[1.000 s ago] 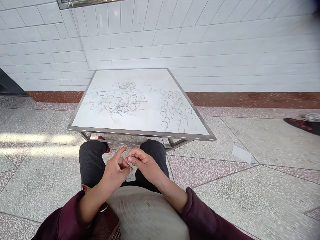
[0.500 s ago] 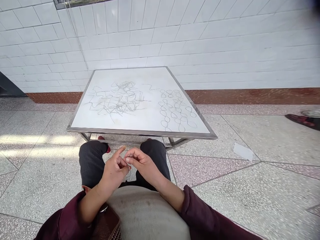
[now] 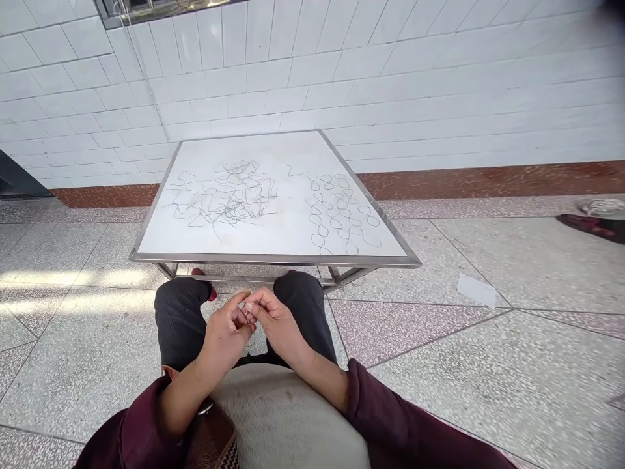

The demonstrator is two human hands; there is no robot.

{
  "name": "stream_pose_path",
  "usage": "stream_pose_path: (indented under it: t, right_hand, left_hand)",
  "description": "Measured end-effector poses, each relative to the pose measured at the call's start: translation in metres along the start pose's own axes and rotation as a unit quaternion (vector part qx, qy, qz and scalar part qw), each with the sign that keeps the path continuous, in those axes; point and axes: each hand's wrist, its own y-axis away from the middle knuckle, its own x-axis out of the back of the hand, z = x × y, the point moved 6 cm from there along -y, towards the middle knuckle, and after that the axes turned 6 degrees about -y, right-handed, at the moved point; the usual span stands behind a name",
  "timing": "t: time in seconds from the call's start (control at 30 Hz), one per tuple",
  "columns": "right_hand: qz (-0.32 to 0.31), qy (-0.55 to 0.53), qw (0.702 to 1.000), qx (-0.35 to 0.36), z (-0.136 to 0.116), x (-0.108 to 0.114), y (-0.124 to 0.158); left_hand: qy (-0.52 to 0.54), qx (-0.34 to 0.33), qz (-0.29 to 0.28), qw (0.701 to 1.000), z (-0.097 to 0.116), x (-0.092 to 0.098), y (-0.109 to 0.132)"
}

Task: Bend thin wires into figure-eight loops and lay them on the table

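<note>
Above my lap, my left hand (image 3: pixel 225 332) and my right hand (image 3: pixel 274 319) meet with fingertips pinched together. Between them is a thin wire (image 3: pixel 252 340), whose curved lower part hangs just under the fingers; the rest of it is hidden by them. In front of my knees stands a low table with a white top (image 3: pixel 288 238) and a metal frame. A loose tangle of bent thin wires (image 3: pixel 237 202) lies on its left half. Wires shaped into figure-eight loops (image 3: pixel 342 208) lie in rough columns on its right side.
A white tiled wall (image 3: pixel 293 85) with a reddish-brown base strip stands right behind the table. On the speckled floor to the right lies a white piece of paper or similar sheet (image 3: pixel 476 290). A dark red shoe (image 3: pixel 593 227) shows at the right edge.
My fingers have drawn slightly closer together, with the left index finger now bent in toward the right hand. The view has tilted a little; the wires on the table look the same.
</note>
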Motion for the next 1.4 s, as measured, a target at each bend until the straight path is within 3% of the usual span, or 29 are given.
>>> stream_pose_path:
  t: [0.17,0.57,0.77,0.97,1.2,1.4]
  right_hand:
    - [-0.046,-0.024,0.999,-0.016,-0.007,0.001,0.001]
    - [-0.027,-0.015,1.0,-0.006,-0.006,0.008,0.0]
    - [-0.083,0.05,0.995,-0.019,0.001,0.004,0.004]
    - [-0.086,0.011,0.994,-0.066,0.009,-0.006,0.005]
    - [-0.051,0.065,0.995,-0.052,0.008,0.002,-0.001]
    - [-0.048,0.213,0.973,0.073,-0.013,0.016,-0.009]
  left_hand:
    - [0.051,0.032,0.003,0.998,-0.003,0.004,-0.001]
    - [0.097,0.014,0.028,0.995,0.003,0.012,0.002]
    - [0.224,0.036,0.101,0.969,0.0,0.019,-0.001]
    - [0.297,0.059,0.142,0.942,-0.005,0.02,-0.003]
    - [0.323,0.105,0.129,0.932,-0.01,0.015,-0.003]
    - [0.32,0.116,0.054,0.939,-0.005,0.014,-0.002]
